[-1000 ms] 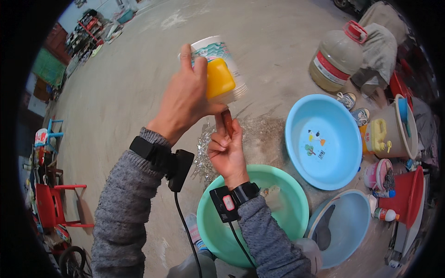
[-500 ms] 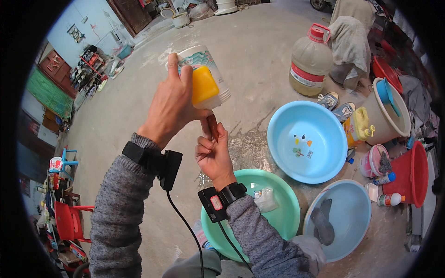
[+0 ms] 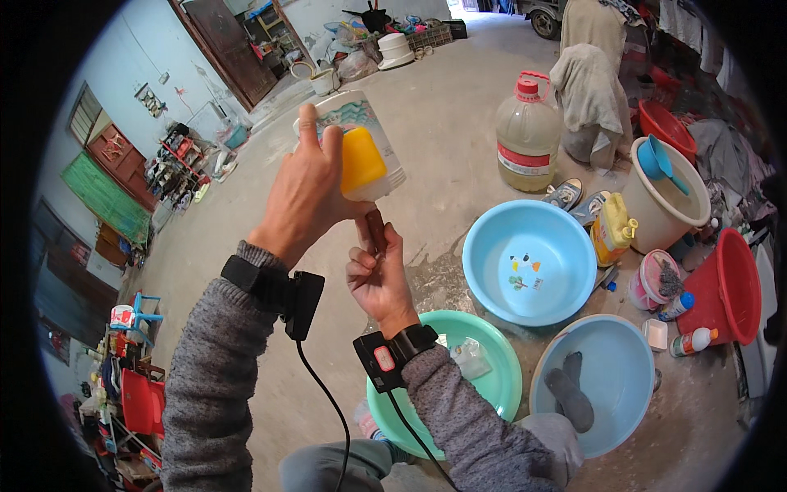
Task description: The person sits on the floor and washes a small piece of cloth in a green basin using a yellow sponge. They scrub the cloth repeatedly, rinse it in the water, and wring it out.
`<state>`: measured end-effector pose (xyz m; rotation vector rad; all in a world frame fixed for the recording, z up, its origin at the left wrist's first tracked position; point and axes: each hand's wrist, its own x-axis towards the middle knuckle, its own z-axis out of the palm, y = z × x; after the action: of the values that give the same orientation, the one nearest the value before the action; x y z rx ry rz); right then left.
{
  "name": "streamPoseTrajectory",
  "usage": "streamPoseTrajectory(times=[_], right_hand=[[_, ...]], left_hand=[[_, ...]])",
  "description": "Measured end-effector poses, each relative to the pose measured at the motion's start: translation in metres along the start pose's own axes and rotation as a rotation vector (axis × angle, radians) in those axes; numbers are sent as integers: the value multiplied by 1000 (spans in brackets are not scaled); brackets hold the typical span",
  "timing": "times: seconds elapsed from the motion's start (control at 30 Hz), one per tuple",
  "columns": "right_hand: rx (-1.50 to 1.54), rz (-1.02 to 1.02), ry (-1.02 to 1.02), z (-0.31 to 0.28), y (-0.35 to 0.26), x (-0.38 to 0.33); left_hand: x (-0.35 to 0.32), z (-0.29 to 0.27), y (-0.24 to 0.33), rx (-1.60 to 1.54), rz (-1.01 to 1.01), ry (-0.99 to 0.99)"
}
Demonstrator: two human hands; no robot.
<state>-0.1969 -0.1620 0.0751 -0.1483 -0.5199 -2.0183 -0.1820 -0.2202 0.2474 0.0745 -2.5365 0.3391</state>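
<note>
My left hand (image 3: 305, 184) is raised and closed around a white plastic tub (image 3: 361, 113) with a teal wave pattern and ridges at its lower end. A rounded yellow block (image 3: 362, 159), bright and smooth, shows against the tub beside my fingers; whether it is a separate piece is unclear. Just below, my right hand (image 3: 381, 283) grips a narrow reddish-brown handle (image 3: 375, 230), thumb along it and fingers curled. The handle's upper end meets the underside of my left hand, and what it joins is hidden. Both hands are over the concrete floor.
At my right stand a blue basin (image 3: 471, 261), a green basin (image 3: 512, 361) holding a clear plastic packet (image 3: 470, 358), and a pale blue basin (image 3: 611, 410) with dark socks (image 3: 571, 398). Beyond are a large red-capped jug (image 3: 527, 135), a yellow bottle (image 3: 611, 230) and a red bucket (image 3: 721, 287).
The view has tilted, bringing more of the far wall and doorway into sight. Both hands keep their grips, and the tub and handle stay nearly in place in the picture.
</note>
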Motion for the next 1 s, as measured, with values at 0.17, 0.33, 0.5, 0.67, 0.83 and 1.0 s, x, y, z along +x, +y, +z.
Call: streamPoseTrajectory(times=[0.17,0.33,0.5,0.67,0.83,1.0], right_hand=[[-13,12,-31,28,2,-8],[10,-2,-40,47,0,-17],[-15,15,-102,59,2,-22],[26,13,-114,66,5,-25],[25,8,-122,71,6,-26],[28,6,-137,73,5,-28]], left_hand=[[7,-27,12,25,20,27],[12,-47,28,-7,7,21],[14,-63,37,15,-32,-30],[17,-72,41,40,0,13],[18,-78,44,35,23,25],[19,-81,47,33,9,4]])
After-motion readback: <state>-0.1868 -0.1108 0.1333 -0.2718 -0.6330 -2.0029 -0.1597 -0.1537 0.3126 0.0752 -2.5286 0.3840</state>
